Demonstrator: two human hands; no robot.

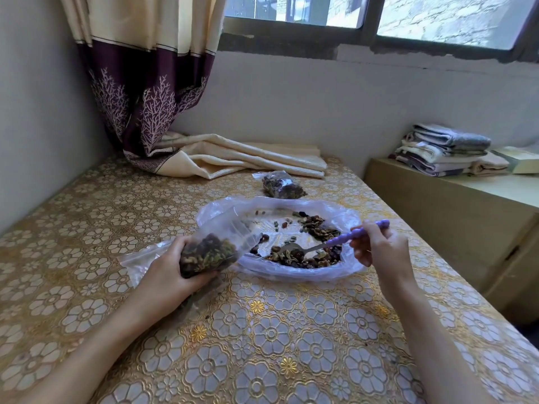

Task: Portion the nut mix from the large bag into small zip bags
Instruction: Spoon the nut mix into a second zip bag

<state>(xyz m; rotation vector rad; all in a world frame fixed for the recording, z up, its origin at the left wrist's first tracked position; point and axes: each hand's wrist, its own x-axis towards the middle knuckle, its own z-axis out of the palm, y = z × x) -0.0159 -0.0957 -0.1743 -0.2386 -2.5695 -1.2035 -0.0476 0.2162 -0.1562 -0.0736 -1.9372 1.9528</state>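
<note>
Nuts lie in the open big bag on the table. Left hand grips a part-filled zip bag; right hand pinches a spoon. Its slack mouth could fold, spilling a scoop.

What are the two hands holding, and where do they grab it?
The left hand grips a small zip bag round its nut-filled bottom. The right hand holds a spoon by its purple handle, fingers curled round the end.
</note>
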